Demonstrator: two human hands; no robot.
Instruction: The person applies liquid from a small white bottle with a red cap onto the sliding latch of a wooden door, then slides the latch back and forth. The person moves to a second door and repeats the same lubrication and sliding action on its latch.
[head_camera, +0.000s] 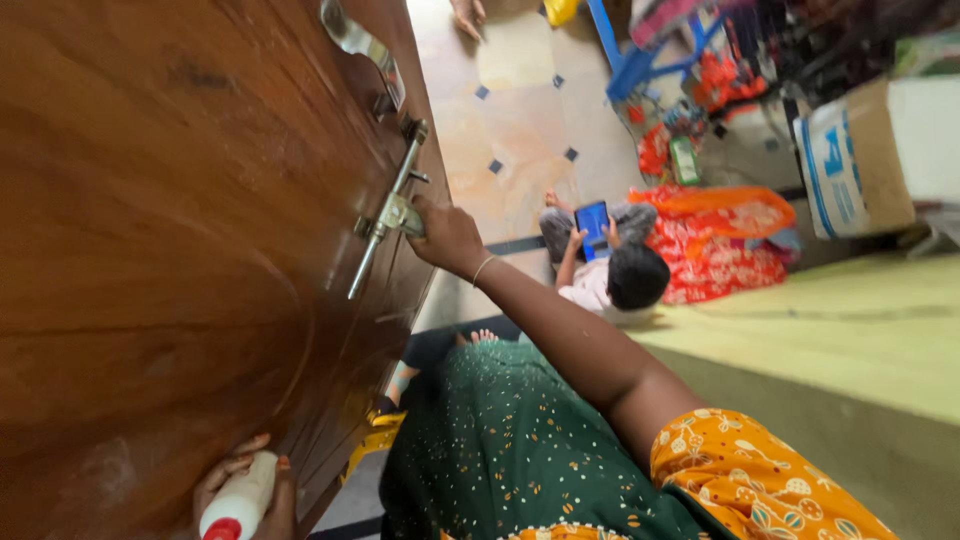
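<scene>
Right hand (445, 235) pressed closed on metal latch (392, 215) of wooden door (180, 250). Left hand (245, 490) wraps white bottle (238, 500) low against door. Risk: fingers pinched if bolt slides; bottle slipping from grip.

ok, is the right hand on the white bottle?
No. The right hand is on the metal door latch; the left hand holds the white bottle low against the wooden door.
</scene>
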